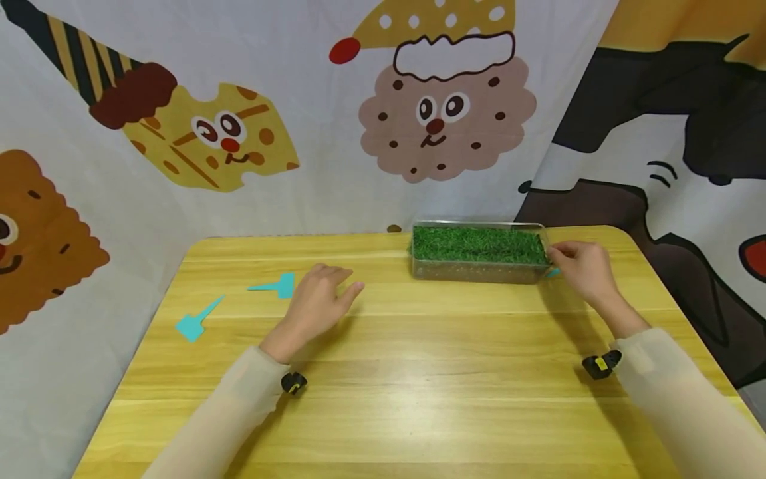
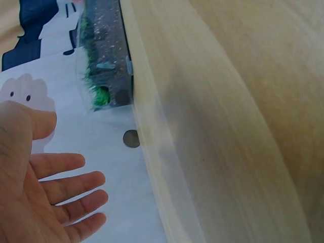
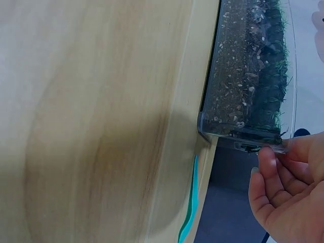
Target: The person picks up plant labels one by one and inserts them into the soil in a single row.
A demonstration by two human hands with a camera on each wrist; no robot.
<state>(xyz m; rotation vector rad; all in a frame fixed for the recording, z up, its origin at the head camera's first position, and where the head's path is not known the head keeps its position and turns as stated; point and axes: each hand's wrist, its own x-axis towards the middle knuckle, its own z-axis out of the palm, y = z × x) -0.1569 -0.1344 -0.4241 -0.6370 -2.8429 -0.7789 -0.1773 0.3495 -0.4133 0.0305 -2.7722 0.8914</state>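
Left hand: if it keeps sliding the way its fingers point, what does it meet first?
Probably the clear box of grass: the left hand points right and away over bare table. Depth is unclear; it might pass in front.

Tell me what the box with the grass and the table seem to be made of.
The box looks like clear, glossy plastic: soil shows through its walls in the right wrist view. The grass seems artificial turf, uniformly green, though real can't be ruled out. The table looks like light wood or laminate, with visible grain.

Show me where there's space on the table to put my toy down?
The widest bare patch is the near half of the table, between the two sleeves. Another lies between the left hand and the grass box. It is crowded by the teal tags at left and around the right hand.
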